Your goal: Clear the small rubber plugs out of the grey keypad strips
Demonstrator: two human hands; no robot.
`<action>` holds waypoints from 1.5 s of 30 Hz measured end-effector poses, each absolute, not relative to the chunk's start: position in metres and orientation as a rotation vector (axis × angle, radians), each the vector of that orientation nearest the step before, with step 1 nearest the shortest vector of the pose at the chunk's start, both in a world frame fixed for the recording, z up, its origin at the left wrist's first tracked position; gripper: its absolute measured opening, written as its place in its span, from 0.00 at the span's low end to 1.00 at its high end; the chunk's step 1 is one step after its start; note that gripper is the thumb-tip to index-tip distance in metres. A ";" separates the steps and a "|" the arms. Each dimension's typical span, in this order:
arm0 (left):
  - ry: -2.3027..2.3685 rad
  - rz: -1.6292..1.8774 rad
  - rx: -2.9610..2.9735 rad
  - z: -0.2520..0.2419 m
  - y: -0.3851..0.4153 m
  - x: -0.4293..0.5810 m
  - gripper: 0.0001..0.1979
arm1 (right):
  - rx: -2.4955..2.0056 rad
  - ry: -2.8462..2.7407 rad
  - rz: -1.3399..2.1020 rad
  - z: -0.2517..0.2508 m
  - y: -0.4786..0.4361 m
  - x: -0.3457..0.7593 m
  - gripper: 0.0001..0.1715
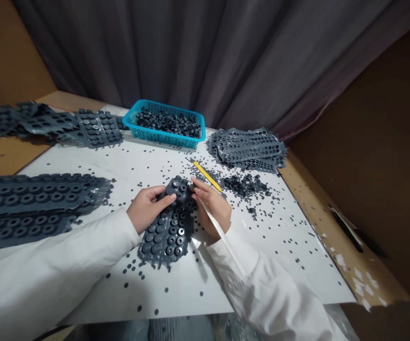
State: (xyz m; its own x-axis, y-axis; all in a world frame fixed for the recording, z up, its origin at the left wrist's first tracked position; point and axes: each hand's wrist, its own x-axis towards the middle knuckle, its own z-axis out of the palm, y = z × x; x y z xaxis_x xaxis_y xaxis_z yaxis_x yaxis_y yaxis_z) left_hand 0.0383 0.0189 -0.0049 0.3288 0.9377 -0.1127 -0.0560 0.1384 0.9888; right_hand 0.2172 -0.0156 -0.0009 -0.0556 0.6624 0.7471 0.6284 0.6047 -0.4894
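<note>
My left hand (149,207) grips the upper left part of a dark grey rubber sheet of moulded round pieces (162,234), thumb on top. The sheet is held a little tilted over the white board, its lower end towards me. Some of its round pieces have open centres and others look filled. My right hand (214,208) is at the sheet's upper right edge, fingers closed around a slim white stick-like tool (214,221) that slants back along the wrist. The tool's tip is hidden by the fingers, and so is any small piece between them.
A blue basket (162,137) of small dark pieces stands at the back. Rubber sheets lie left (31,196) and back left (98,128); perforated sheets (247,147) lie back right. A yellow stick (208,176) and a pile of dark pieces (247,184) lie nearby. Small discs litter the white board (262,251).
</note>
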 end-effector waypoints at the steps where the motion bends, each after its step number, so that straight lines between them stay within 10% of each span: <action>1: 0.969 0.927 1.172 -0.005 0.019 0.039 0.21 | -1.049 -1.711 0.055 0.000 -0.017 0.218 0.08; 45: 0.909 0.895 0.966 -0.007 0.023 0.039 0.24 | -0.933 -1.724 0.515 -0.007 -0.020 0.212 0.03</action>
State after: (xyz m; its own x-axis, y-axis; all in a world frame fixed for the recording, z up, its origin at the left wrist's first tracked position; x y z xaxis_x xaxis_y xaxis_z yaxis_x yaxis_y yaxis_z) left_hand 0.0389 0.0234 -0.0074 0.3458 0.9122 -0.2199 -0.2060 0.3025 0.9306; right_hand 0.2116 -0.0198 -0.0070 -0.1346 0.7920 0.5955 0.3360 0.6018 -0.7245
